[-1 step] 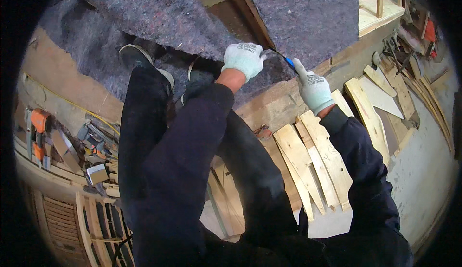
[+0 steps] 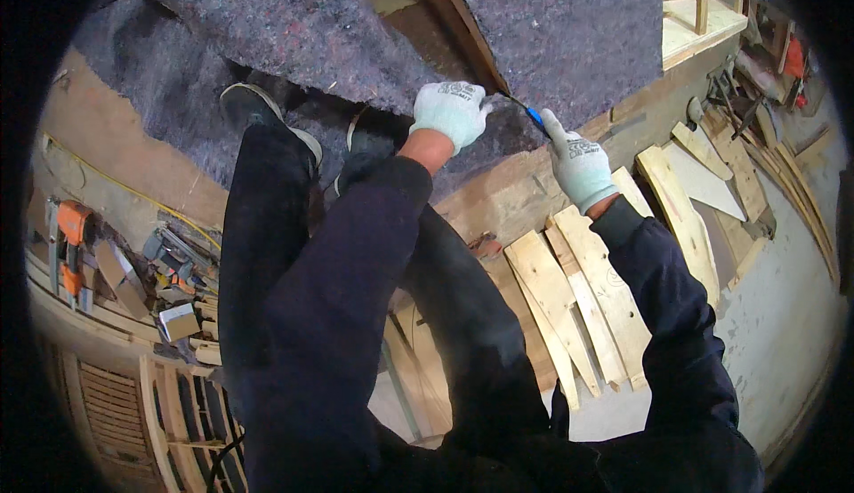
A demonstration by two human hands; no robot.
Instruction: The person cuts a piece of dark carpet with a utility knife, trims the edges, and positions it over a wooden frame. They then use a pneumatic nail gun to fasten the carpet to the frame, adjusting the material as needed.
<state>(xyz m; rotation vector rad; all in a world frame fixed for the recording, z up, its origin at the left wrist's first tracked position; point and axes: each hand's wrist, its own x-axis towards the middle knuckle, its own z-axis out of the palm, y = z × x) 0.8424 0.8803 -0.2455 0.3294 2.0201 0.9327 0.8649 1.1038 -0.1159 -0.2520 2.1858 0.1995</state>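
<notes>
Two gloved hands are set apart over sheets of grey-purple felt (image 2: 569,31), the left hand (image 2: 449,117) near the middle of the scene and the right hand (image 2: 580,168) to its right and slightly nearer. The right fingers are closed around a slim tool (image 2: 534,114) with a blue handle. Its long axis slants from near right to far left, so that the dark, narrow end points away from the right hand and toward the left. That end lies between the hands, just to the right of the left fingertips, and close to the near end of a brown wooden strip (image 2: 463,22), which also runs from far left to near right. Whether the tip touches felt or wood cannot be told. The left fingers are bent at the edge of the felt; their undersides are hidden, so whether they pinch it cannot be told. To the left of this hand is a dark shoe (image 2: 242,106). Pale boards (image 2: 609,284) lie on the near side of the right hand, and an orange clamp (image 2: 73,222) lies well apart, at the left.
</notes>
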